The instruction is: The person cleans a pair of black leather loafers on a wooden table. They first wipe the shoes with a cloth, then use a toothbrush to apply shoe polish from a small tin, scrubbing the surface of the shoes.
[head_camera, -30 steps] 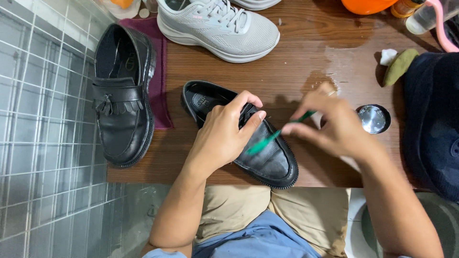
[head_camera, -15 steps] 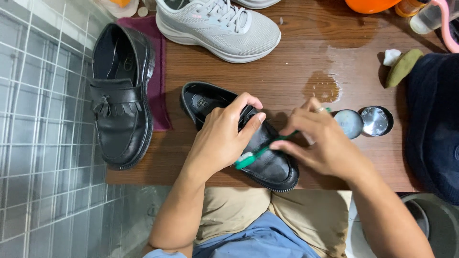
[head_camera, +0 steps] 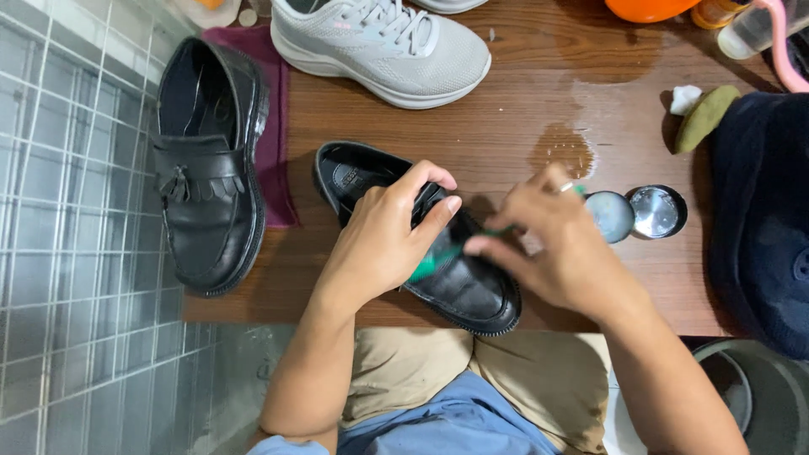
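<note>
The left hand [head_camera: 383, 244] grips a glossy black leather loafer [head_camera: 421, 240] that lies aslant on the brown wooden worktop [head_camera: 522, 101], its fingers [head_camera: 438, 211] curled shut over the shoe's throat. The right hand [head_camera: 565, 248] is closed around a slim green-handled brush [head_camera: 438, 259], pinched between thumb and fingers, with the green end resting on the loafer's upper. Just beside the right hand stand a small open round tin [head_camera: 608, 216] and its shiny metal lid [head_camera: 657, 212], touching each other. A second black tasselled loafer [head_camera: 206, 168] lies well to the left, partly on a maroon cloth [head_camera: 274, 126], and a grey mesh sneaker [head_camera: 383, 46] sits at the far edge
</note>
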